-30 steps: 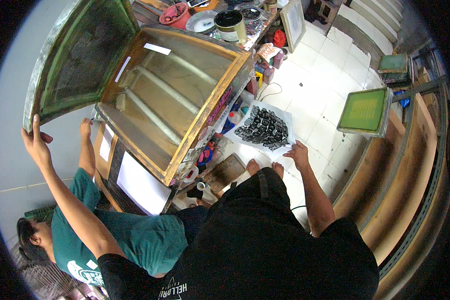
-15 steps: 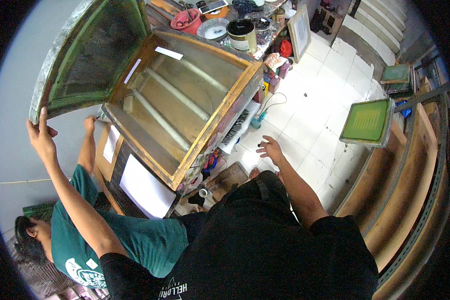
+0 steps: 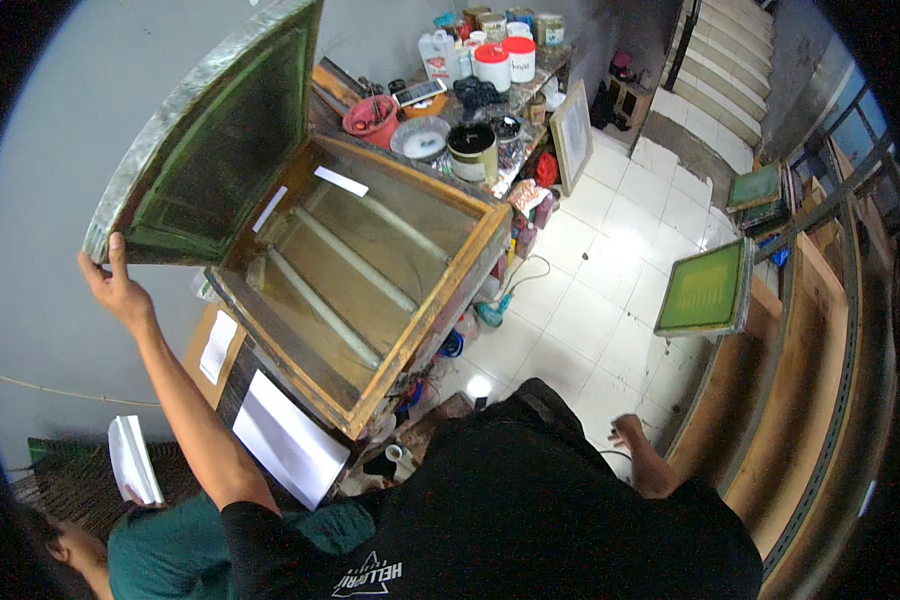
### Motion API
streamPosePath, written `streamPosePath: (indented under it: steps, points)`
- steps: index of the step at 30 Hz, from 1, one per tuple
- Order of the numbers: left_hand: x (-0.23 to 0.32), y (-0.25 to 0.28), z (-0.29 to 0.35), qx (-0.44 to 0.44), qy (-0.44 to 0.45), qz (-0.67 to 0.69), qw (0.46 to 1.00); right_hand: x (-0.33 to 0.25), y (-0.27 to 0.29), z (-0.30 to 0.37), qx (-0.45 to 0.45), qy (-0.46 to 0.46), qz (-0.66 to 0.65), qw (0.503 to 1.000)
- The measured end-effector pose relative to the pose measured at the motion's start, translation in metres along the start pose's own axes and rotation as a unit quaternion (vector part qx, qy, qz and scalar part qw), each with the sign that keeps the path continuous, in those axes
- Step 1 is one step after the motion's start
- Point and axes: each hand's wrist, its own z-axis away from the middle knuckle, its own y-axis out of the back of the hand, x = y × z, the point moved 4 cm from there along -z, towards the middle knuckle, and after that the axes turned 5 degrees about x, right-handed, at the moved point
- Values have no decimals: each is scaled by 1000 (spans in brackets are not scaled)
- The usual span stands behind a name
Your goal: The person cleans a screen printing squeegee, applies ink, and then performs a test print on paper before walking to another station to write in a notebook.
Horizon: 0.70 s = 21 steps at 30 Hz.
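A large screen-printing frame (image 3: 210, 150), with dark green mesh and a pale metal rim, stands tilted up at the left. My left hand (image 3: 120, 290) grips its lower near corner, thumb in front and some fingers behind the rim. Beneath and to the right of the frame is a wooden light box (image 3: 425, 312) with several pale tubes (image 3: 320, 305) under its top. Two white strips (image 3: 340, 181) lie at its far end. My right hand (image 3: 628, 434) hangs low by my right side, touching nothing I can see, its fingers loosely bent and slightly apart.
A co-worker in a green shirt (image 3: 170, 545) bends at lower left by a white paper stack (image 3: 135, 462). White sheets (image 3: 290, 440) lie beside the box. Tins and tubs (image 3: 492, 67) crowd the back bench. Shelves (image 3: 770, 400) and a green screen (image 3: 705, 290) line the right.
My right hand has dropped down and right, closer to my body. The co-worker has moved back toward lower left, now beside a white paper stack. My left hand keeps its grip on the frame.
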Motion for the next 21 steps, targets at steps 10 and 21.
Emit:
streamPosePath:
  steps: [10, 21]
  points:
    - [73, -146, -65, 62, -47, 110, 991, -44, 95, 57, 63, 8, -178, 982]
    - [295, -245, -190, 12, -33, -38, 999, -3, 158, -74, -28, -98, -135, 986]
